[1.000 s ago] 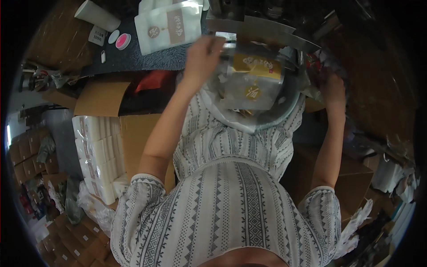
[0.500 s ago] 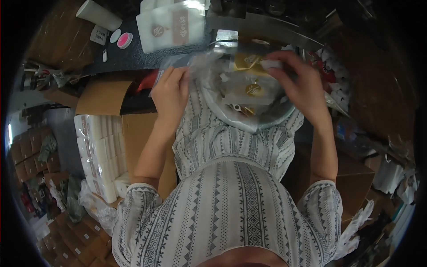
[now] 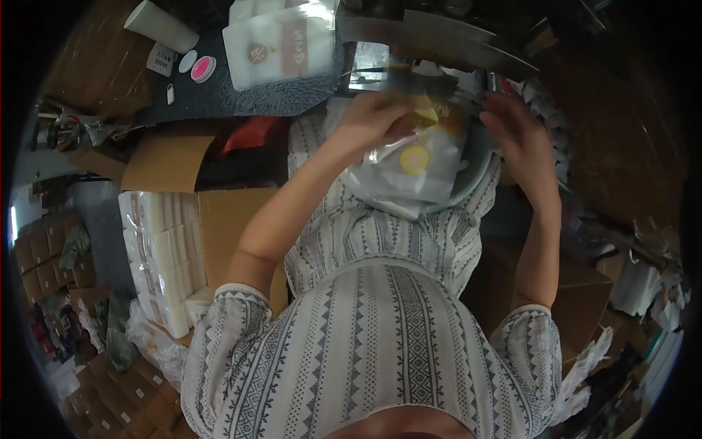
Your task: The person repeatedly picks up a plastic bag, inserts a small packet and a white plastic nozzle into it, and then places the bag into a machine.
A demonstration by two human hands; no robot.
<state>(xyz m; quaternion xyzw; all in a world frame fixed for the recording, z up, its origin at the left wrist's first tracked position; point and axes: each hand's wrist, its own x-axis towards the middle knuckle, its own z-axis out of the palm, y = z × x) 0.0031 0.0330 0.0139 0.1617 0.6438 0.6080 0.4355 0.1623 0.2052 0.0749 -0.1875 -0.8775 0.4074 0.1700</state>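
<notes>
My left hand (image 3: 371, 126) has reached across a pale basin (image 3: 477, 183) on my lap. Its fingers are closed on the upper left of a clear plastic pouch (image 3: 431, 175) that bears a round yellow print. Gold-coloured printing shows near the pouch's top, though glare and motion smear it. At the pouch's right, my right hand (image 3: 518, 135) hovers by the basin's rim with curled fingers held apart. Nothing can be made out between them. The pouch hides most of what lies in the basin.
A printed white pack (image 3: 274, 51) lies on a grey fluffy mat (image 3: 292, 95). Left of it are a pink round tub (image 3: 203, 69) and a white cup (image 3: 161, 25). An open carton (image 3: 238, 234) and wrapped white stacks (image 3: 157, 256) stand at left. A metal machine edge (image 3: 439, 36) overhangs the basin.
My left hand has swung right, from beside the basin to over it, with the clear pouch. My right hand has shifted right, and the small white piece at its fingertips no longer shows.
</notes>
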